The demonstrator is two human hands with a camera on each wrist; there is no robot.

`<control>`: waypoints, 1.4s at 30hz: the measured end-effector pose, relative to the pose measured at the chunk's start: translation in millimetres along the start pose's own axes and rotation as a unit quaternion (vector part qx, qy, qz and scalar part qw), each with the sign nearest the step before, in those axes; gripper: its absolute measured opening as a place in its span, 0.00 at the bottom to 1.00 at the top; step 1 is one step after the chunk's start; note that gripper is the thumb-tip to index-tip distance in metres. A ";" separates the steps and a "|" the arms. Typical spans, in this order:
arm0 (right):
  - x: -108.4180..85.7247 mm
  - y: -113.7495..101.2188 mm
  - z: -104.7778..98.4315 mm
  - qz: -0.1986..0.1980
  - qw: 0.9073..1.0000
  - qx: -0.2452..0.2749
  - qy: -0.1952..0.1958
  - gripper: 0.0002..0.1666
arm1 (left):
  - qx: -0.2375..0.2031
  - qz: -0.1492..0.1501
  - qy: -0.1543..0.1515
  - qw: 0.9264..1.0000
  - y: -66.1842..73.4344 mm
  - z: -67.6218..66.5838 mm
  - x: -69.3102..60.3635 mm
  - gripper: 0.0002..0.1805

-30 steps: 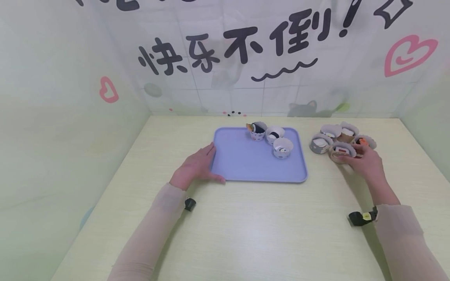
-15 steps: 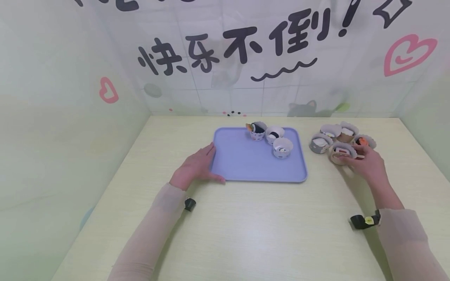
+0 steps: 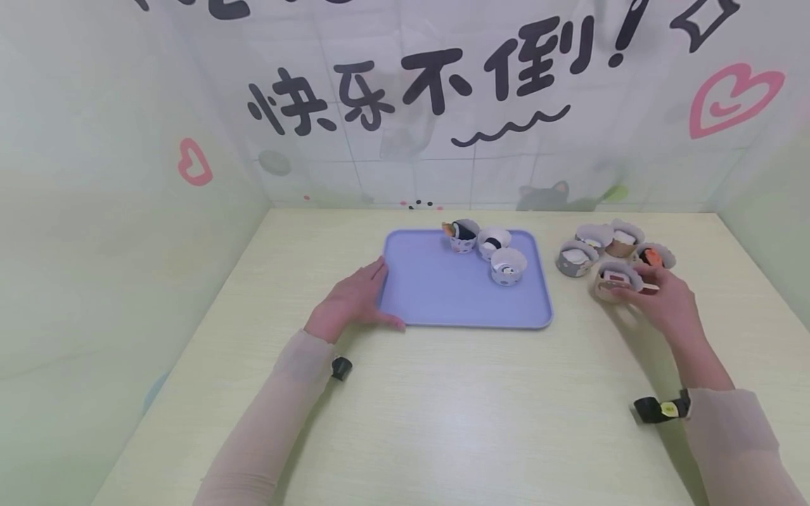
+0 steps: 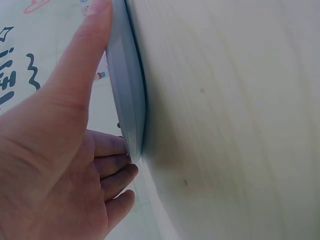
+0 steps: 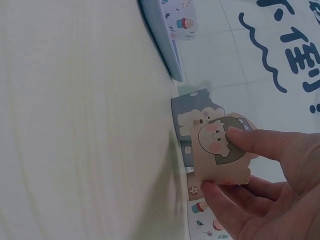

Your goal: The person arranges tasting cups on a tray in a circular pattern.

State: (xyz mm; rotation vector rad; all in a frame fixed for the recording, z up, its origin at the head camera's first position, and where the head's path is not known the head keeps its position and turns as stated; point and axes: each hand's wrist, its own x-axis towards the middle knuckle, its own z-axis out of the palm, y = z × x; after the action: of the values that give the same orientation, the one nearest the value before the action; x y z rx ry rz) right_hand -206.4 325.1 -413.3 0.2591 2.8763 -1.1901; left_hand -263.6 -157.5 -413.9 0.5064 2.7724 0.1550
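Observation:
My right hand (image 3: 671,302) pinches a tan paper baking cup (image 5: 220,155) by its side, thumb on its printed cartoon face. Something white with a dark red patch lies inside this cup in the head view, and a pale stick shows beside the fingers. Close behind it are a grey cup (image 3: 574,261), a brown cup (image 3: 623,248) and a cup with an orange-and-black piece (image 3: 652,258). At the left end of a blue tray (image 3: 455,295), my left hand (image 3: 351,295) rests against the edge, fingers extended and thumb along the front corner.
Three patterned paper cups stand on the tray's right half: one with a dark roll (image 3: 465,232), one with a black-banded white piece (image 3: 493,244), and a front cup (image 3: 508,268). Another pale cup (image 3: 593,236) sits in the right cluster. A printed wall sheet (image 3: 436,161) closes the back.
The right hand has shifted slightly toward the front and right. The tan cup has come forward a little, away from the cups behind. My left hand and the tray have stayed put.

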 end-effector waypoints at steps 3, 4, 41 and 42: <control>-2.6 -1.3 0.5 -0.006 1.000 0.000 0.002 0.42 | 0.001 0.001 0.000 1.000 -0.2 0.4 0.1 0.76; -3.7 -2.0 0.7 -0.008 1.000 0.001 0.003 0.42 | 0.003 0.002 0.001 1.000 -0.4 0.6 0.0 0.76; -15.4 -47.2 28.0 -0.093 0.995 0.032 -0.012 0.34 | 0.007 0.003 0.001 1.000 -0.5 -0.4 -0.2 0.75; -15.3 -48.2 29.3 -0.093 0.995 0.035 -0.014 0.35 | 0.007 0.003 0.001 1.000 -0.3 -0.7 -0.4 0.76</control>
State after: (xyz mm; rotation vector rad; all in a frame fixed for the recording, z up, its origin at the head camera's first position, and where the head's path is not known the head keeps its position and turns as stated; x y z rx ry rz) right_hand -200.3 268.8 -399.1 -0.0261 2.8920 -1.3114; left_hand -263.6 -158.0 -413.2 0.5196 2.7749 0.1380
